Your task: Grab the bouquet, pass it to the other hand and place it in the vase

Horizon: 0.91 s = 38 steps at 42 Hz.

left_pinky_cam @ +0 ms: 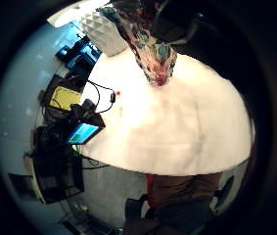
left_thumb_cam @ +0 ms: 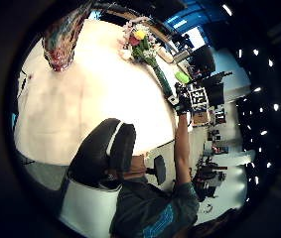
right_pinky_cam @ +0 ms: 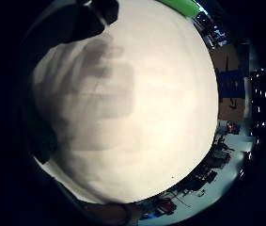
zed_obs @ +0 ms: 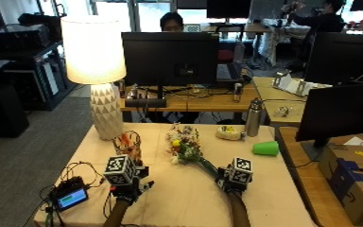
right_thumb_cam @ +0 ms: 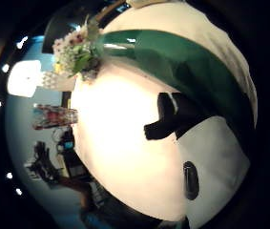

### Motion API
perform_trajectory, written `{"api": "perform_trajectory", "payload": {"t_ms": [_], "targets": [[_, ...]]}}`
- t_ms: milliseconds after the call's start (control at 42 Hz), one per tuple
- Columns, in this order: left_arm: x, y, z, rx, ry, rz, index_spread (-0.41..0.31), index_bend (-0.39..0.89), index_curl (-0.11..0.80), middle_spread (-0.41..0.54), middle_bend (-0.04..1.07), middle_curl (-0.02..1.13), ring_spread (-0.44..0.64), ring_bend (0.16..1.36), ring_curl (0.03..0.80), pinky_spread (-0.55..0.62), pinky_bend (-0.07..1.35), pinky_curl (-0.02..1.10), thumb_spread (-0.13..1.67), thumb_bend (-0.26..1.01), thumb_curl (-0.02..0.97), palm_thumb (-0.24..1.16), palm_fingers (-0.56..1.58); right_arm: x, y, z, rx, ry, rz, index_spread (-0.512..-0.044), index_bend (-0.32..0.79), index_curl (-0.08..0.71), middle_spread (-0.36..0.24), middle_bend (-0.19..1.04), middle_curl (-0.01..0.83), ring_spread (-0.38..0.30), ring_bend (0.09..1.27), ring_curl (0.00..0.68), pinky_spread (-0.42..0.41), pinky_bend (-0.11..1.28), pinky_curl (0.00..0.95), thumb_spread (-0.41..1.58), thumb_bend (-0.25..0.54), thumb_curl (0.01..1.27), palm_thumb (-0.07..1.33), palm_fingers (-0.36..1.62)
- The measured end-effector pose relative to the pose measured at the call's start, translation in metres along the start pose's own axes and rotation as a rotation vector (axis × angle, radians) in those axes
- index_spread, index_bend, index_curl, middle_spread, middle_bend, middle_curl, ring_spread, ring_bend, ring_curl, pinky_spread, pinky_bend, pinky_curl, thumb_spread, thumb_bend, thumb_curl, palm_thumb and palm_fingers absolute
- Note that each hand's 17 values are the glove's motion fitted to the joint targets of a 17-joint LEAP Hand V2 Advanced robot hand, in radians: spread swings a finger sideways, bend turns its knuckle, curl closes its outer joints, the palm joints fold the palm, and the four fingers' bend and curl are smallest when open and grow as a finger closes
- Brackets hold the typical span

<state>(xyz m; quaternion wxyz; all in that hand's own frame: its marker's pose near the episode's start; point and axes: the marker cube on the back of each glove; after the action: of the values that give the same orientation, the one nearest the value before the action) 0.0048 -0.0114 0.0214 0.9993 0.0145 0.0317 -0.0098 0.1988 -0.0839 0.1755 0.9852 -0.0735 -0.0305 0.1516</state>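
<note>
So I'm reaching my right hand (zed_obs: 234,178) down onto the green-wrapped stem end of the bouquet of mixed yellow, white and red flowers (zed_obs: 185,144), which is lying flat on the cream tablecloth-covered table (zed_obs: 181,198) with its blooms pointing away from me toward the lamp side; I'm coming in at the stem end because that's the only sensible handle, and it leaves the blooms free for the handoff; from the right thumb side palm view the green wrap (right_thumb_cam: 182,67) is running right past my palm and a couple of my fingers (right_thumb_cam: 165,121) are curling toward it, but I honestly can't tell whether I'm actually gripping it yet or just closing in; my left hand (zed_obs: 126,182) is hovering low over the table just in front of the patterned multicoloured glass vase (zed_obs: 128,144), waiting there since it's the one that's taking the bouquet and is nearest the vase; its fingers are hidden under the glove gear, so no clue how open it is; the vase is standing upright beside the white faceted lamp base (zed_obs: 107,113), empty as far as I can judge; the right little finger side view is mostly showing bare cloth and shadow; a green cup (zed_obs: 266,148) is sitting off to my right, well clear.
</note>
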Motion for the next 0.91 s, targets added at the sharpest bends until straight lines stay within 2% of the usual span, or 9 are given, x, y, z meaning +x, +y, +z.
{"api": "perform_trajectory", "payload": {"t_ms": [119, 215, 262, 286, 381, 429, 596, 715, 906], "targets": [[-0.001, -0.001, 0.004, -0.003, 0.004, -0.001, -0.058, 0.11, 0.209, 0.134, 0.2, 0.35, 0.36, 0.65, 0.277, 0.46, 0.54, 0.34, 0.99, -0.03, 0.277, 0.21, 0.21, -0.011, 0.014, -0.004, -0.041, 0.023, -0.001, -0.283, 0.09, 0.15, 0.026, 0.33, 0.371, 0.141, 0.54, 0.305, 0.305, 0.69, 0.349, 1.1, 0.031, 0.4, 0.78, 0.45], [-0.001, -0.001, 0.005, 0.0, 0.005, 0.001, -0.058, 0.11, 0.21, 0.135, 0.2, 0.35, 0.36, 0.65, 0.277, 0.46, 0.54, 0.34, 0.99, -0.03, 0.279, 0.21, 0.21, -0.014, 0.013, -0.008, 0.053, 0.109, 0.006, -0.292, 0.21, 0.202, -0.023, 0.37, 0.383, 0.069, 0.54, 0.302, 0.28, 0.58, 0.318, 1.11, 0.051, 0.43, 0.85, 0.68], [-0.001, -0.001, 0.006, 0.0, 0.009, 0.001, -0.058, 0.11, 0.211, 0.135, 0.2, 0.35, 0.36, 0.65, 0.277, 0.46, 0.54, 0.34, 0.99, -0.03, 0.28, 0.21, 0.21, -0.016, 0.013, -0.011, 0.109, 0.136, 0.009, -0.29, 0.22, 0.223, -0.052, 0.38, 0.391, 0.015, 0.57, 0.322, 0.237, 0.55, 0.312, 1.1, 0.062, 0.44, 0.89, 0.83], [-0.001, -0.001, 0.006, -0.002, 0.011, 0.002, -0.058, 0.11, 0.212, 0.136, 0.2, 0.35, 0.36, 0.65, 0.277, 0.46, 0.54, 0.34, 0.99, -0.03, 0.281, 0.21, 0.21, -0.016, 0.013, -0.011, 0.132, 0.139, 0.011, -0.293, 0.21, 0.228, -0.051, 0.36, 0.386, 0.016, 0.53, 0.307, 0.245, 0.54, 0.306, 1.1, 0.057, 0.44, 0.89, 0.79], [-0.001, -0.001, 0.006, 0.001, 0.018, 0.002, -0.058, 0.11, 0.213, 0.136, 0.2, 0.36, 0.36, 0.65, 0.277, 0.46, 0.54, 0.34, 0.99, -0.03, 0.282, 0.21, 0.21, -0.018, 0.013, -0.013, 0.22, 0.157, 0.038, -0.291, 0.13, 0.243, -0.102, 0.41, 0.412, -0.09, 0.62, 0.354, 0.134, 0.5, 0.31, 1.03, 0.049, 0.47, 0.94, 1.04], [0.0, -0.001, 0.005, 0.007, 0.022, 0.002, -0.058, 0.11, 0.213, 0.136, 0.2, 0.36, 0.36, 0.65, 0.276, 0.45, 0.54, 0.34, 0.99, -0.03, 0.283, 0.21, 0.21, -0.018, 0.012, -0.012, 0.263, 0.184, 0.055, -0.286, 0.04, 0.221, -0.126, 0.45, 0.432, -0.132, 0.71, 0.387, -0.038, 0.61, 0.347, 0.93, 0.034, 0.5, 0.96, 1.28], [0.003, -0.005, 0.004, 0.03, 0.06, 0.008, -0.058, 0.11, 0.213, 0.136, 0.2, 0.36, 0.36, 0.65, 0.278, 0.45, 0.55, 0.34, 0.99, -0.03, 0.284, 0.21, 0.21, -0.016, 0.018, -0.017, 0.311, 0.113, 0.095, -0.278, 0.14, 0.265, -0.161, 0.57, 0.494, -0.183, 0.84, 0.465, -0.216, 0.63, 0.393, 0.71, -0.02, 0.56, 0.97, 1.38], [0.015, -0.02, -0.007, 0.064, 0.114, 0.034, -0.059, 0.13, 0.222, 0.136, 0.19, 0.35, 0.35, 0.65, 0.277, 0.44, 0.54, 0.34, 0.99, -0.02, 0.285, 0.21, 0.24, -0.019, 0.03, -0.039, 0.377, -0.056, 0.095, -0.276, 0.16, 0.293, -0.173, 0.62, 0.52, -0.194, 0.88, 0.493, -0.256, 0.67, 0.418, 0.63, -0.027, 0.59, 0.97, 1.38], [0.057, -0.04, -0.035, 0.057, 0.373, 0.114, -0.063, 0.15, 0.243, 0.115, 0.19, 0.35, 0.31, 0.64, 0.276, 0.41, 0.53, 0.34, 1.0, -0.02, 0.287, 0.22, 0.32, -0.042, 0.05, -0.076, 0.453, -0.455, 0.046, -0.271, 0.16, 0.332, -0.176, 0.66, 0.542, -0.195, 0.92, 0.515, -0.288, 0.7, 0.442, 0.57, -0.029, 0.63, 0.97, 1.36]]}}
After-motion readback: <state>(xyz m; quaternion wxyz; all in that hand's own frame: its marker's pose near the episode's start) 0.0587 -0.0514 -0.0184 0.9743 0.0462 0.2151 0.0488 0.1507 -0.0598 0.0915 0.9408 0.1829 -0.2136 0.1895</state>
